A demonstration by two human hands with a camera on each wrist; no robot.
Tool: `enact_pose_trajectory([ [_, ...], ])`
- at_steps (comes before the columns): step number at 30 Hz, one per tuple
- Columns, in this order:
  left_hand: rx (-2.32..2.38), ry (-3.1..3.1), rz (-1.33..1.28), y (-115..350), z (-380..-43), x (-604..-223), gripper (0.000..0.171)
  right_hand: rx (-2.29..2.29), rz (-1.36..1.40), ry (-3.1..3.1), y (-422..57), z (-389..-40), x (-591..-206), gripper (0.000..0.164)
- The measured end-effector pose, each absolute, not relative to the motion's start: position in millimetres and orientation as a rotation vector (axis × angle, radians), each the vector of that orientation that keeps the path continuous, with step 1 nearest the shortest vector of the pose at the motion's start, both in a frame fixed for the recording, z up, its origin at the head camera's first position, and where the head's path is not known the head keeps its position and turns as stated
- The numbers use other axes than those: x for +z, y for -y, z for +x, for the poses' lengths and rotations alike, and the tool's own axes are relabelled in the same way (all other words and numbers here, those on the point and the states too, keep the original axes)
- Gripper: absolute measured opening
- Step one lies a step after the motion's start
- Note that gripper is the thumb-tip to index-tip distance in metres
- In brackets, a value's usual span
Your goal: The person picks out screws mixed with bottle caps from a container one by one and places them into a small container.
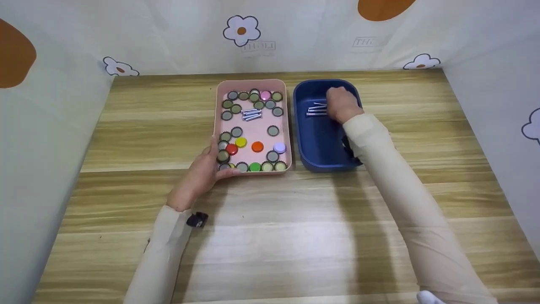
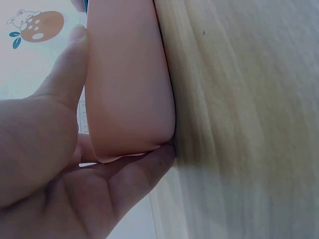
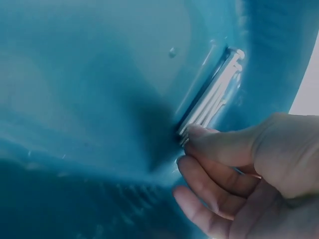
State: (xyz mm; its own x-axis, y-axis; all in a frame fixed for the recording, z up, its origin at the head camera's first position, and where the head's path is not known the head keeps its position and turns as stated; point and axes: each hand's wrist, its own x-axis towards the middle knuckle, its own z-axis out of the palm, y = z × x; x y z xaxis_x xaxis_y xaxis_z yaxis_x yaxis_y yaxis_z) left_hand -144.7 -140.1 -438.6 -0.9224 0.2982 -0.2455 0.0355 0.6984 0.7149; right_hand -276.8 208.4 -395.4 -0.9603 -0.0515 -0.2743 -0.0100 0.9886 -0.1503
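Pinching silver nails at the right ends, inside the blue box

Head view: reaching across the box's right side with the right hand, just right of the nails and the nearer of the two. Lying left to right along the long axis, in the far half. Parted from the pink tray on the left by two walls side by side. Clasping that tray's near left corner with the left hand, well apart from the right. Note there bottle caps around a second nail cluster, also set left to right.

Left wrist view: wrapping thumb and fingers round the tray's corner, close to the tabletop.

Right wrist view: gripping the headless ends between thumb and fingers; cannot tell how many.
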Motion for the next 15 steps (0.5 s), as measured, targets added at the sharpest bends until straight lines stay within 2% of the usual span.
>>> enact_pose_trajectory([
  [4, 1.103, -2.546, 0.234, 141, -145, -439, 0.113, -0.242, -0.033, -2.871, -202, -275, -395, 0.025],
  [10, 1.036, -2.561, 0.252, 140, -145, -438, 0.116, -0.278, -0.049, -2.931, -195, -273, -397, 0.024],
  [15, 1.121, -2.526, 0.215, 140, -146, -438, 0.109, -0.286, -0.061, -3.023, -190, -274, -400, 0.023],
])
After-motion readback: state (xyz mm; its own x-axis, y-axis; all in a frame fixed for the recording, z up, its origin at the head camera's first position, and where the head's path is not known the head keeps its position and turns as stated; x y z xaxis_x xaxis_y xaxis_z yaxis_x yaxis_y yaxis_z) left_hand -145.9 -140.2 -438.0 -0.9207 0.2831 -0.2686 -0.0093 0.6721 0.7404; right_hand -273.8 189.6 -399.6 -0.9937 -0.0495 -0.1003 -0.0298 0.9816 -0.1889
